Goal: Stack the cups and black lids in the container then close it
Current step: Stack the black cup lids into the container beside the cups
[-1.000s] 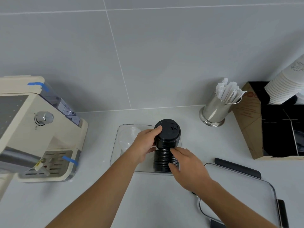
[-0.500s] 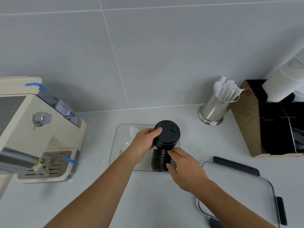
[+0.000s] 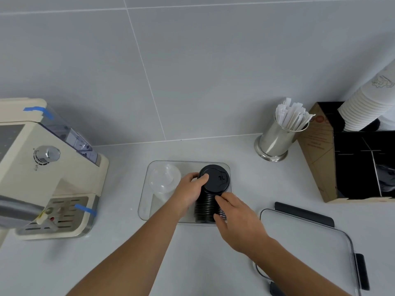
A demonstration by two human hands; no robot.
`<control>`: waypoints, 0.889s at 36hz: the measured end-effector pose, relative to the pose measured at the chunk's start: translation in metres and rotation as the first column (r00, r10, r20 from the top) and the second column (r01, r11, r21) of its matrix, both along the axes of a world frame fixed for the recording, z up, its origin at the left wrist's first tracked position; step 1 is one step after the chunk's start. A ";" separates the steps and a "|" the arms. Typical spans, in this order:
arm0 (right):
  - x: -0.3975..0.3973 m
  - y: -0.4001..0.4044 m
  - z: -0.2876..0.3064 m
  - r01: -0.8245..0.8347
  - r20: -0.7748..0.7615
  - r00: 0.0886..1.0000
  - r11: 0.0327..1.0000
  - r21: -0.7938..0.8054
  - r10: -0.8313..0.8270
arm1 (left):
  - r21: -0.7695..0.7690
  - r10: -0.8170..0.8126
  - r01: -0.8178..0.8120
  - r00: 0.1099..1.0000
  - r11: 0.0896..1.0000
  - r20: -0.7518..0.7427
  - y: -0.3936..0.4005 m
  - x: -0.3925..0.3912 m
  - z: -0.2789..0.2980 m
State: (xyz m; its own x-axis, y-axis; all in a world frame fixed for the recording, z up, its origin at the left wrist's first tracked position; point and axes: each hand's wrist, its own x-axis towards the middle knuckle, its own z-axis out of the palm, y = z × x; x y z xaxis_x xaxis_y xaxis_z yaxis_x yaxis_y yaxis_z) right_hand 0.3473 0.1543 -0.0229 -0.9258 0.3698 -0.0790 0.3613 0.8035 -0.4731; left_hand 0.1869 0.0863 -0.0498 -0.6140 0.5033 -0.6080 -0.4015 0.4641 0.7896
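Note:
A tall stack of black lids [image 3: 211, 193] stands in the right half of a clear rectangular container [image 3: 149, 171] on the white counter. My left hand [image 3: 189, 193] grips the top of the stack from the left, thumb on the top lid. My right hand [image 3: 237, 218] holds the lower part of the stack from the right. Clear plastic cups [image 3: 163, 181] lie in the container's left half. The container's clear lid with black clips [image 3: 305, 238] lies flat on the counter to the right.
A cream coffee machine [image 3: 49, 167] stands at the left. A steel cup of paper-wrapped sticks [image 3: 280, 137] is at the back right. Beside it a black-lined cardboard organiser [image 3: 320, 150] holds a stack of white paper cups [image 3: 363, 107].
Both hands stay on the lid stack. The stack has settled slightly lower and straighter inside the container; my right hand slid a little down its side.

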 end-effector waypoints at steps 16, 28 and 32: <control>0.000 0.004 -0.005 -0.034 -0.019 0.999 0.999 0.010 0.034 | 0.020 0.086 -0.087 0.995 0.996 0.042 0.006 0.003 -0.016; -0.002 0.007 -0.005 -0.034 -0.014 0.999 0.999 -0.031 0.033 | -0.032 -0.085 0.083 0.993 0.996 -0.083 0.001 0.006 -0.017; -0.003 0.008 -0.006 -0.041 -0.024 0.999 0.999 -0.032 0.040 | -0.031 -0.066 0.063 0.991 0.998 -0.113 0.000 0.005 -0.016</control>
State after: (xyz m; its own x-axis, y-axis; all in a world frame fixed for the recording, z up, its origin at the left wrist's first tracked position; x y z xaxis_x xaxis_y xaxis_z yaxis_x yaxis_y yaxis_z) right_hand 0.3448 0.1622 -0.0289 -0.9416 0.3297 -0.0686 0.3175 0.8013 -0.5071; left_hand 0.1915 0.0863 -0.0661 -0.6470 0.5278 -0.5503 -0.2785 0.5082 0.8150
